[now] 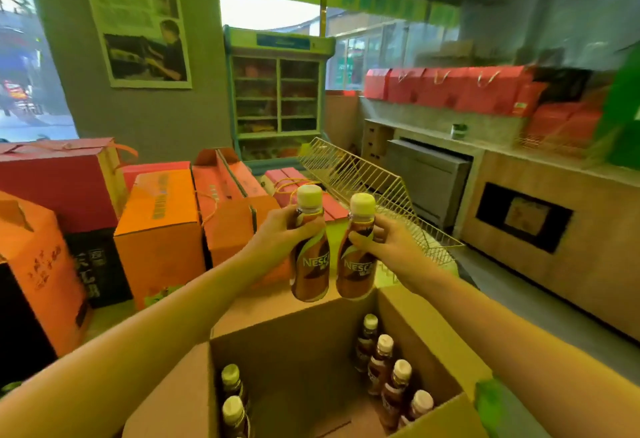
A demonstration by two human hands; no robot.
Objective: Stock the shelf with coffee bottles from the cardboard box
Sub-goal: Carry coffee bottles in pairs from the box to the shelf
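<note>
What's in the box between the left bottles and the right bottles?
Nothing. The head view shows only bare floor of the cardboard box between the left bottles and the right bottles.

The cardboard box (294, 344) was matt brown card. The 2 raised coffee bottles (310, 264) had glossy plastic sleeves and smooth pale caps (309, 195). The wire rack (363, 174) was thin metal; the gift cartons (156, 230) were smooth printed card.
</note>
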